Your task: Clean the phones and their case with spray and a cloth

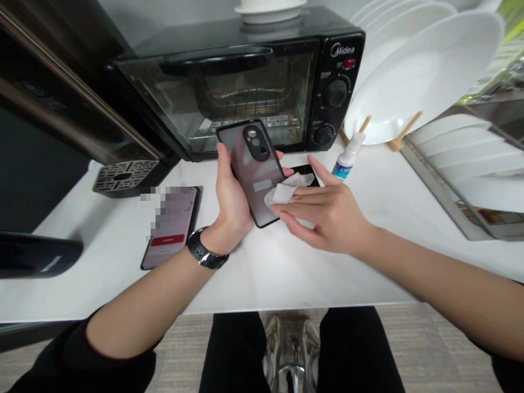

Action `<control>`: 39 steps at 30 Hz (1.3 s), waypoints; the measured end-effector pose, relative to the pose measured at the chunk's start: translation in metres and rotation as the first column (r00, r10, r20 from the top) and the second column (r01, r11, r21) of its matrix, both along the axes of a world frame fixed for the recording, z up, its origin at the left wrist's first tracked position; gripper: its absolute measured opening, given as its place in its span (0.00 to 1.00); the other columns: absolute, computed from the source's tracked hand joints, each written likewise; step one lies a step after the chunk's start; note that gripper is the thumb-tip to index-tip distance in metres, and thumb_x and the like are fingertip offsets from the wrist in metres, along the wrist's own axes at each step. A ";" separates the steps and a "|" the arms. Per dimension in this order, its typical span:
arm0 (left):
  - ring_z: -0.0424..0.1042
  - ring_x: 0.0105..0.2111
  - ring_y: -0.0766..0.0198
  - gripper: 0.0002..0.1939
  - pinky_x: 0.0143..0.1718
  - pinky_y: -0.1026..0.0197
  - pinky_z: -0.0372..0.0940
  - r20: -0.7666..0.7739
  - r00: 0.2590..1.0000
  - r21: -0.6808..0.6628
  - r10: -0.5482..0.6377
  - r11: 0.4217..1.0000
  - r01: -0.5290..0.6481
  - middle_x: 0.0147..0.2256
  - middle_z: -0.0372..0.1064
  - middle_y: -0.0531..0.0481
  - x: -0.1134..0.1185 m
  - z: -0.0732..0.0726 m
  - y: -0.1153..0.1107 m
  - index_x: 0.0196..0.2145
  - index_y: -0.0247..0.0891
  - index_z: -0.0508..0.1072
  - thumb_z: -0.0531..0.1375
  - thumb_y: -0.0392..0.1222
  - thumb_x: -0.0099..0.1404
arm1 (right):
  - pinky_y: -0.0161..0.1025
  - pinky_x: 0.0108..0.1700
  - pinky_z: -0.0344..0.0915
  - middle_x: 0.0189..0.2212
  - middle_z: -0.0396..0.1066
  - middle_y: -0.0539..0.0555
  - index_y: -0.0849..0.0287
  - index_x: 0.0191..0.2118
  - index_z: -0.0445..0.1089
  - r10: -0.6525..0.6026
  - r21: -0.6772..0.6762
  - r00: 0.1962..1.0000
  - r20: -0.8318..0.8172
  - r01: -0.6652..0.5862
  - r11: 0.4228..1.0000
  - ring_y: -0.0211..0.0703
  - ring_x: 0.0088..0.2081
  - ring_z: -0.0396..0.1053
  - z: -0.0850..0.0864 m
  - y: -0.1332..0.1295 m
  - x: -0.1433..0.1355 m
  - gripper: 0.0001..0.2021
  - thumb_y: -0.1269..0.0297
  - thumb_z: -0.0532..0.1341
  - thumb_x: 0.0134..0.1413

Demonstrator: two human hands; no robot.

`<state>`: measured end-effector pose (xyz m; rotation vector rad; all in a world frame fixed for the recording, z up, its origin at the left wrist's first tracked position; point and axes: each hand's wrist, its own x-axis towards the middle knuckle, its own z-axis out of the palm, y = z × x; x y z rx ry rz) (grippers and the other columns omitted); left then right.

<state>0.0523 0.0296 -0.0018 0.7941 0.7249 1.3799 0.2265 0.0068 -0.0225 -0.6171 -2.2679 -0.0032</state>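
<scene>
Grey phone case (248, 170), black rim (268, 222), pale rectangle (262, 185)

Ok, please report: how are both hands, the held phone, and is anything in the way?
Left hand holding phone, back showing. Right hand holding white cloth at its edge. Spray bottle beyond right hand, not in the way.

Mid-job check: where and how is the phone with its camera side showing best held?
Probably by its two long edges, coming from its left with the left hand. The phone is thin and flat, its back facing the camera; the thumb lies along one edge and fingertips show past the other. This should leave the back open to the cloth.
</scene>
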 end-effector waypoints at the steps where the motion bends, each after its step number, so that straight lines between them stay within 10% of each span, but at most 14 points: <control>1: 0.82 0.42 0.51 0.32 0.50 0.48 0.76 0.000 1.000 0.006 0.001 1.000 -0.001 0.39 0.80 0.48 -0.001 0.000 0.000 0.47 0.43 0.76 0.38 0.64 0.79 | 0.64 0.78 0.47 0.35 0.83 0.47 0.53 0.47 0.80 -0.039 -0.001 0.999 -0.009 0.039 0.999 0.42 0.36 0.81 0.000 0.001 0.000 0.13 0.65 0.57 0.71; 13: 0.72 0.63 0.50 0.26 0.64 0.49 0.69 -0.004 0.961 -0.251 -0.278 0.930 0.268 0.50 0.81 0.51 0.015 -0.002 -0.003 0.61 0.46 0.75 0.46 0.58 0.80 | 0.71 0.75 0.46 0.57 0.76 0.68 0.71 0.72 0.57 -0.307 -0.006 0.943 0.129 0.310 0.951 0.62 0.61 0.72 -0.005 0.006 0.001 0.35 0.48 0.54 0.72; 23: 0.71 0.65 0.52 0.24 0.67 0.48 0.66 -0.077 0.985 -0.194 -0.152 0.972 0.135 0.49 0.82 0.48 0.019 -0.005 -0.008 0.63 0.42 0.74 0.49 0.52 0.80 | 0.69 0.76 0.47 0.43 0.81 0.58 0.65 0.65 0.69 -0.066 -0.042 0.997 -0.032 0.065 0.997 0.52 0.46 0.79 0.002 0.005 0.003 0.26 0.55 0.60 0.68; 29: 0.73 0.62 0.52 0.29 0.65 0.49 0.69 -0.036 0.999 0.091 0.004 0.996 -0.001 0.51 0.81 0.45 0.013 -0.001 -0.008 0.55 0.42 0.77 0.41 0.58 0.81 | 0.53 0.72 0.62 0.32 0.81 0.48 0.58 0.47 0.79 0.222 -0.054 0.975 0.011 -0.221 0.974 0.38 0.34 0.78 0.001 -0.001 -0.001 0.10 0.66 0.60 0.68; 36: 0.81 0.34 0.54 0.32 0.52 0.44 0.77 -0.009 0.994 0.038 0.106 0.994 -0.106 0.38 0.80 0.45 0.006 0.002 -0.002 0.57 0.42 0.72 0.38 0.63 0.79 | 0.67 0.76 0.48 0.40 0.85 0.50 0.55 0.56 0.77 -0.062 0.012 0.998 -0.007 0.062 0.998 0.44 0.41 0.83 -0.003 0.003 0.001 0.14 0.65 0.58 0.71; 39: 0.81 0.45 0.52 0.31 0.58 0.47 0.74 0.011 0.999 0.031 0.046 0.998 -0.046 0.42 0.81 0.43 0.010 0.000 0.000 0.59 0.41 0.73 0.40 0.60 0.80 | 0.71 0.76 0.44 0.48 0.83 0.57 0.62 0.65 0.70 -0.150 0.027 0.985 0.088 0.148 0.989 0.52 0.51 0.80 -0.006 0.005 0.001 0.22 0.58 0.55 0.73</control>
